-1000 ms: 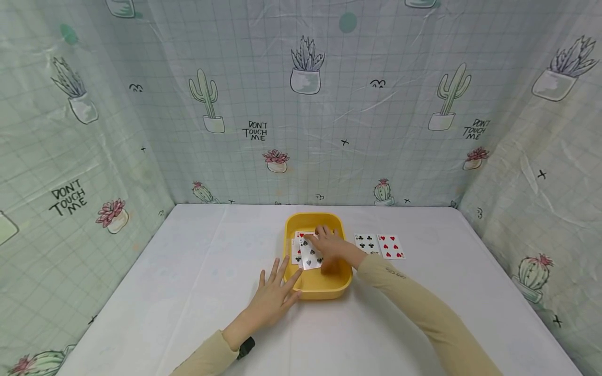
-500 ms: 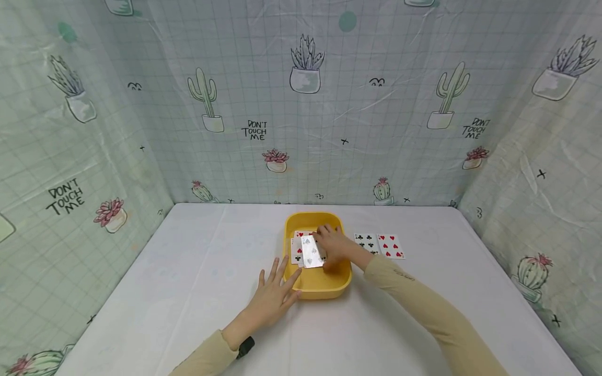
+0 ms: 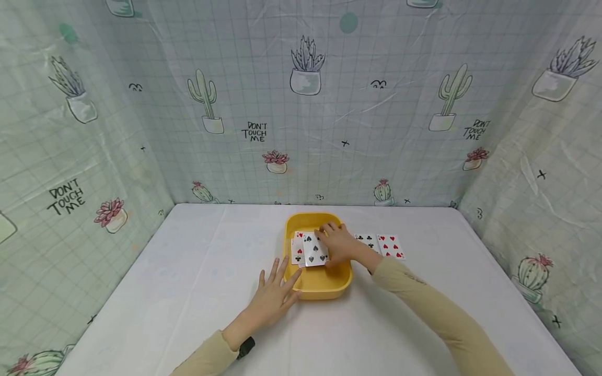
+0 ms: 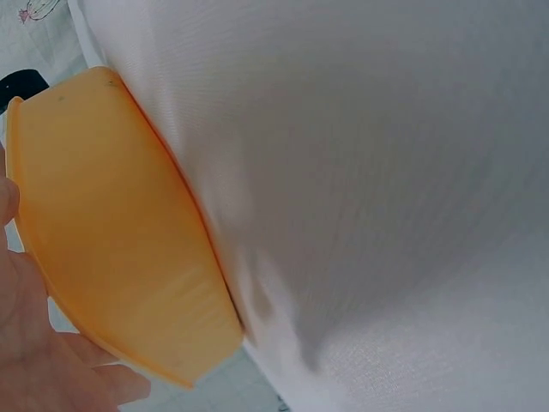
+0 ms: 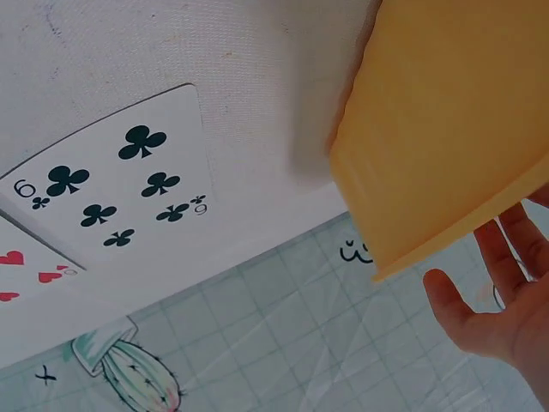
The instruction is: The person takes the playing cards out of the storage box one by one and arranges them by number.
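Observation:
In the head view, a yellow plastic tray (image 3: 323,293) holds several face-up playing cards, among them a red-pip card (image 3: 297,251) at its left. A spade playing card (image 3: 314,251) lies over the others, tilted slightly. My right hand (image 3: 339,243) pinches this spade card along its right edge, fingers at the top and thumb lower down. My left hand (image 3: 270,303) has straight, spread fingers and rests against the tray's left front rim. From the left wrist view, the tray's outer wall (image 4: 111,223) fills the space beside those fingers. The right wrist view hides the held card behind the tray.
Right of the tray, a six of clubs (image 5: 129,180) and a six of hearts (image 3: 391,247) lie side by side on the white table (image 3: 211,245). Patterned cloth (image 3: 376,115) hangs behind the table and along both sides. A dark wrist strap (image 3: 246,347) sits at the left wrist.
My right hand has drawn the spade card a little to the right inside the tray; its glare has gone. The left hand and the two sixes have stayed in place.

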`<state>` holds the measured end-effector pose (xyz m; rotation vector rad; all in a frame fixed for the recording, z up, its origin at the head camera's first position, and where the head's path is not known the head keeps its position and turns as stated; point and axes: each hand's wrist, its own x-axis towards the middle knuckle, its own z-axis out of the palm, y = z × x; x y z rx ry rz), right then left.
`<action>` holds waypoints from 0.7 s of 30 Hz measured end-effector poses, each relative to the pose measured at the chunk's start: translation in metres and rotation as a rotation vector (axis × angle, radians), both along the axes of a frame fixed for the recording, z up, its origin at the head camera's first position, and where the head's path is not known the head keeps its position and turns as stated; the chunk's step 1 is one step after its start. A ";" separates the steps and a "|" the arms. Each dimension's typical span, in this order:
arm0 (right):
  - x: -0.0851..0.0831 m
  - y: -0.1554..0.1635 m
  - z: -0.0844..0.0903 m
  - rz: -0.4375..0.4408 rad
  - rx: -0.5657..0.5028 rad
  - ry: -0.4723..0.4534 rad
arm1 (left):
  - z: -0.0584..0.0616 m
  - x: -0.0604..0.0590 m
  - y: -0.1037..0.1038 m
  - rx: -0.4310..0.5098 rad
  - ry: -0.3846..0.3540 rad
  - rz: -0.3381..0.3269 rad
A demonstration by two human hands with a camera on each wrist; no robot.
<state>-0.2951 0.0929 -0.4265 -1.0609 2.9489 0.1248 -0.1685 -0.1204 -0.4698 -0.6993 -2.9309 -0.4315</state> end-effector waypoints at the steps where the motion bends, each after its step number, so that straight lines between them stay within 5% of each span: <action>1: 0.001 0.001 0.001 0.002 -0.002 0.002 | 0.000 0.000 0.000 0.001 -0.003 0.001; 21: 0.014 0.027 0.018 -0.013 -0.085 0.008 | 0.002 -0.002 -0.001 -0.012 -0.007 0.002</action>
